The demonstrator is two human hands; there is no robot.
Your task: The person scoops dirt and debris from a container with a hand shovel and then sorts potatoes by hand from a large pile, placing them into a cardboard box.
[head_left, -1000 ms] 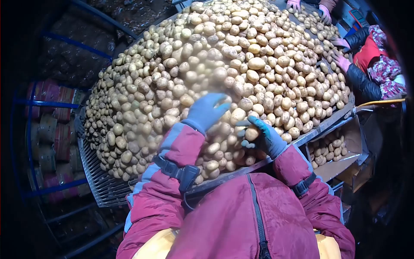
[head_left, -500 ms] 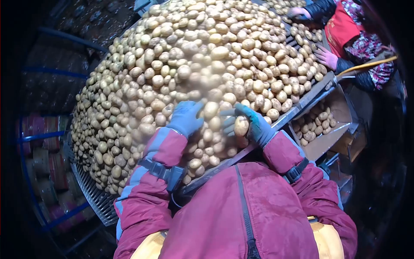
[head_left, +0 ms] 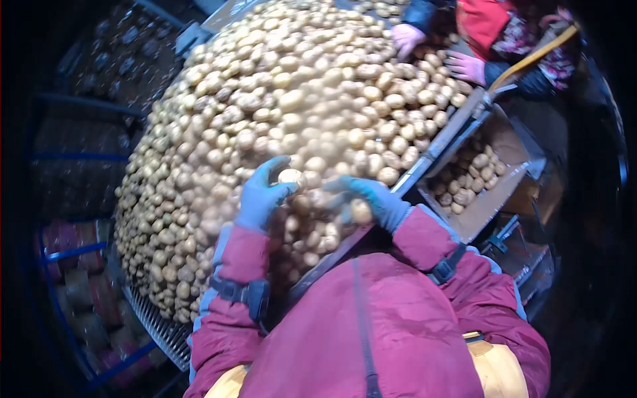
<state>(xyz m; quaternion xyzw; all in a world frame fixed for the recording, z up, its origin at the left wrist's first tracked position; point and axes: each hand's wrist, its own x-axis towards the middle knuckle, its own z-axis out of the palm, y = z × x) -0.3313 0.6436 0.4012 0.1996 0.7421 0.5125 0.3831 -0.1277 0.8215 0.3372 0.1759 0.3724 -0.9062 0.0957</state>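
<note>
My left hand [head_left: 262, 196], in a blue glove, is curled around a pale potato [head_left: 292, 178] between thumb and fingers. To its right, my gloved right hand [head_left: 375, 202] holds another potato [head_left: 360, 211] against its palm. The fingers of that hand are smeared by motion. Both hands hover over the near side of a large potato heap [head_left: 232, 132], close to the metal edge in front of me. Loose potatoes lie beneath and between the hands.
A metal rail [head_left: 441, 146] borders the heap on the right. Beyond it sits a cardboard box [head_left: 511, 179] with potatoes inside. At the upper right, a co-worker's pink-gloved hands [head_left: 466, 66] rest by the heap. A slatted metal grate [head_left: 156, 325] shows at lower left.
The camera view has shifted. My left hand has closed on a potato, while my right hand keeps its potato. The co-worker's hands remain at the heap.
</note>
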